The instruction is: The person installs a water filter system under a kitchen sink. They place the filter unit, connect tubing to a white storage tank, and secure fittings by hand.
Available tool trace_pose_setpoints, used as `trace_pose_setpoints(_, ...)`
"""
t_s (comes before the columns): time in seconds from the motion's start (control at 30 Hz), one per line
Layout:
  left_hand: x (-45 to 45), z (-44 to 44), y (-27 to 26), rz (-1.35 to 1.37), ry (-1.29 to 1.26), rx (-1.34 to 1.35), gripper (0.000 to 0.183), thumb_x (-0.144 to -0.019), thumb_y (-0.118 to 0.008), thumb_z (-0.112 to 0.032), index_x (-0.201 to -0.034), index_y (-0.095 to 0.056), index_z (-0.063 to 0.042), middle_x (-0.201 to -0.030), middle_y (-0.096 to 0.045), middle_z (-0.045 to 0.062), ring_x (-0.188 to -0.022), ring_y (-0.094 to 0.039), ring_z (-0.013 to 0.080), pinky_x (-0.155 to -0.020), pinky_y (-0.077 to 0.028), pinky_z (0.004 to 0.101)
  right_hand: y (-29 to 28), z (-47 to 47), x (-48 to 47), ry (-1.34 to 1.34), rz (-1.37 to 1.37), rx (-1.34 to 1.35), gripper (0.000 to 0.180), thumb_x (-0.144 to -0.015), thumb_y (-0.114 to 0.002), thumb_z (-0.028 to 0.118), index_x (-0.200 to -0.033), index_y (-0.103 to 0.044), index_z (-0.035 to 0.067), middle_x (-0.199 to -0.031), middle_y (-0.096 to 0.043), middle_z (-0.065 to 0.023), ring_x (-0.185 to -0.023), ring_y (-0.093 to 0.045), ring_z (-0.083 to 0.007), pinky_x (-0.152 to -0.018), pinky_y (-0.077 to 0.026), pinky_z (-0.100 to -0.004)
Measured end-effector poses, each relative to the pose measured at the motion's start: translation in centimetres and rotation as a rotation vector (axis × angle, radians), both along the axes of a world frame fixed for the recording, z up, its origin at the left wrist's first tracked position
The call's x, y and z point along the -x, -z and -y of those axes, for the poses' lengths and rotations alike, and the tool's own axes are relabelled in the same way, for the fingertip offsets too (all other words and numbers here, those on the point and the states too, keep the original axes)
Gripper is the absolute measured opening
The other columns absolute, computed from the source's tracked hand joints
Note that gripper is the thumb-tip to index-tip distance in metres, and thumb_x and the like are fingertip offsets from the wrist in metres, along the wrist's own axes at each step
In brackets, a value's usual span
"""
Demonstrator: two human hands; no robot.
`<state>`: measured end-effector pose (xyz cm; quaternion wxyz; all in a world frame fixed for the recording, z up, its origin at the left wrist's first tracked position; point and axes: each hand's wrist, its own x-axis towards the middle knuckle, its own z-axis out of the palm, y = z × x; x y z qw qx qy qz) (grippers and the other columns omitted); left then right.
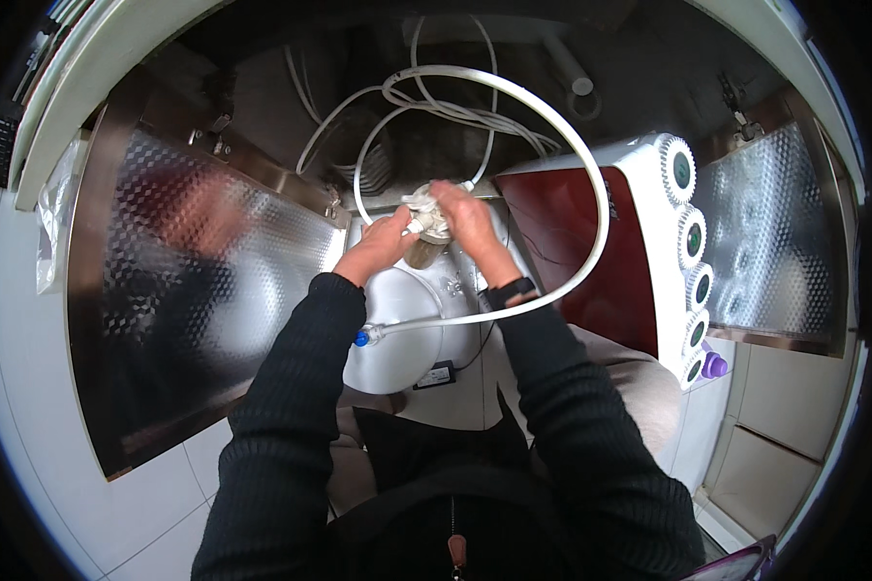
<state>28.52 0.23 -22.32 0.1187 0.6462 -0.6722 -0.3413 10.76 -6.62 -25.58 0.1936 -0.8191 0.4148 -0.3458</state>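
A white plastic filter housing with a clear lower bowl (425, 254) stands between my hands in front of an open cabinet. My left hand (379, 243) grips a white fitting at its left side. My right hand (465, 218) is curled against the upper right of the housing's head; its fingertips blur, and their exact grip cannot be told. A thick white hose (602, 196) loops over my right wrist and ends in a fitting with a blue part (362, 338). That end lies above a white pressure tank (392, 319).
At right stands a red and white water purifier (588, 254) with several ribbed filter caps. Textured metal doors (189, 290) stand open on both sides. Coiled thin hoses (443, 109) and a grey pipe (570, 69) are inside the cabinet. A black power adapter (434, 375) lies beside the tank.
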Motion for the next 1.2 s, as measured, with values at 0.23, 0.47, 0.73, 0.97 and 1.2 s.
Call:
trace_pose_setpoints(0.23,0.9,-0.2,0.1,-0.081,-0.030,0.033,0.028,-0.086,-0.063,-0.023,-0.104,-0.049,-0.006,-0.099,-0.065,0.016,-0.097,-0.060,0.0373,-0.080,-0.046,0.0429,-0.5,4.6,-0.7,-0.222,-0.333,-0.241,0.020,-0.081,-0.055,0.008,-0.096,-0.069,0.006,-0.096,-0.066,-0.0198,-0.095,-0.063,-0.0389,-0.084,-0.051,-0.0436)
trace_pose_setpoints(0.47,0.1,-0.4,0.0,-0.053,-0.013,0.032,0.028,-0.086,-0.062,-0.023,-0.105,-0.049,-0.006,-0.100,-0.065,0.016,-0.099,-0.060,0.0375,-0.083,-0.045,0.0435,-1.8,7.9,0.4,-0.238,-0.507,-0.350,0.019,-0.080,-0.061,0.015,-0.094,-0.073,0.012,-0.098,-0.068,-0.0142,-0.098,-0.064,-0.0317,-0.084,-0.051,-0.0390)
trace_pose_setpoints(0.73,0.4,-0.6,0.7,-0.100,-0.017,0.027,0.030,-0.085,-0.062,-0.021,-0.109,-0.052,-0.007,-0.102,-0.066,0.016,-0.099,-0.060,0.0366,-0.084,-0.045,0.0430,-1.9,8.1,-1.7,-0.334,-0.602,-0.257,0.016,-0.073,-0.061,0.004,-0.084,-0.072,0.012,-0.087,-0.069,-0.0157,-0.085,-0.067,-0.0339,-0.075,-0.053,-0.0417)
trace_pose_setpoints(0.97,0.9,-0.9,-1.1,-0.073,0.029,0.117,0.025,-0.084,-0.065,-0.023,-0.103,-0.059,-0.007,-0.097,-0.066,0.014,-0.096,-0.061,0.0355,-0.085,-0.045,0.0431,-3.3,4.3,-3.8,-0.684,-0.456,-0.073,0.009,-0.072,-0.063,0.008,-0.076,-0.071,0.011,-0.083,-0.068,-0.0139,-0.084,-0.065,-0.0337,-0.074,-0.052,-0.0420)
trace_pose_setpoints(1.2,0.5,-1.2,-1.8,0.129,0.096,0.085,0.024,-0.089,-0.058,-0.032,-0.090,-0.068,-0.010,-0.085,-0.065,0.009,-0.092,-0.055,0.0289,-0.083,-0.040,0.0431,-3.2,8.5,-1.7,-0.336,-0.523,-0.383,0.014,-0.071,-0.063,0.003,-0.077,-0.072,0.012,-0.086,-0.069,-0.0145,-0.083,-0.066,-0.0336,-0.073,-0.053,-0.0403)
